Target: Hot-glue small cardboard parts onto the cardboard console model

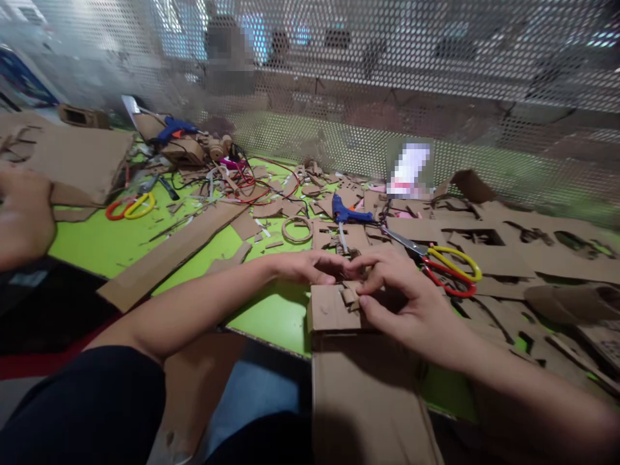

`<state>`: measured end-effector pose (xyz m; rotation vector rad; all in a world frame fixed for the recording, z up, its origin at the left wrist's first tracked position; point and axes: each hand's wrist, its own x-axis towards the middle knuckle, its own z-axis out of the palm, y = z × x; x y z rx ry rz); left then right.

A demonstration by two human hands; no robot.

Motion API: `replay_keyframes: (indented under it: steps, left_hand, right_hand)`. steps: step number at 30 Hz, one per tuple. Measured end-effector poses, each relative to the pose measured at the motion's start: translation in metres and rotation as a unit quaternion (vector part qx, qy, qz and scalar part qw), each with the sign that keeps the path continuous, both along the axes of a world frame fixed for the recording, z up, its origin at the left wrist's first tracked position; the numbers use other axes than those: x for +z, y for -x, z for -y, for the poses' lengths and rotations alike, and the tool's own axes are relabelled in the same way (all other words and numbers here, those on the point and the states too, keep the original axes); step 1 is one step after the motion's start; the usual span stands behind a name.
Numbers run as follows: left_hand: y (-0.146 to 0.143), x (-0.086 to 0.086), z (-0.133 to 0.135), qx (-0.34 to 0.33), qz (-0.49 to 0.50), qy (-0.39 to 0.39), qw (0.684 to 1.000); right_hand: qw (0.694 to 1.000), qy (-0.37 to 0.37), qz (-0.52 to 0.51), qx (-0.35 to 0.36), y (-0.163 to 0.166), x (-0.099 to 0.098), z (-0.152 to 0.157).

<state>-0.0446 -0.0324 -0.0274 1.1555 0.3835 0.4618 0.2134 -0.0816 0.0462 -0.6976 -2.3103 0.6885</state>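
A brown cardboard box (334,310) stands in front of me, joined to a long cardboard body (363,387) below it. On its top sits a small curled cardboard strip (349,296). My right hand (400,294) pinches that strip between thumb and fingers from the right. My left hand (312,266) lies at the box's far left edge, its thumb touching the rim and its fingers stretched towards my right fingertips. Whatever lies beneath the left fingers is partly hidden. Just beyond both hands rests a blue glue gun (351,212), nozzle towards me.
Scissors with red and yellow handles (450,268) lie to the right, near cut cardboard sheets (557,248). A cardboard ring (297,230), a long strip (177,255) and scraps cover the green table (268,320). Another person's hand (24,216) is at left. A perforated screen (310,77) stands behind.
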Motion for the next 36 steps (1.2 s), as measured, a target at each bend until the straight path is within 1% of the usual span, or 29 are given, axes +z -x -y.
replay_keyframes:
  steps: [5, 15, 23, 30, 36]
  left_hand:
    - [-0.0002, -0.0043, -0.0010, 0.002, -0.002, -0.003, 1.000]
    - [0.0009, -0.0041, -0.0019, 0.000, -0.001, -0.017, 1.000]
    - [0.0017, 0.0005, 0.0007, 0.001, 0.000, -0.001, 1.000]
    - [0.0015, -0.0002, 0.0002, 0.005, 0.007, -0.002, 1.000]
    - [0.0011, -0.0008, 0.0003, 0.002, 0.013, -0.001, 1.000]
  right_hand:
    - [1.000, 0.002, -0.005, 0.001, 0.0013, 0.0005, 0.0009]
    - [1.000, -0.005, -0.011, 0.004, 0.0024, 0.0001, -0.0004]
    - [1.000, -0.002, -0.004, -0.002, 0.0024, -0.0007, -0.0003]
    - [1.000, -0.003, -0.005, -0.015, 0.0018, -0.0038, 0.0006]
    - [1.000, -0.003, -0.004, -0.016, 0.0019, -0.0026, 0.0014]
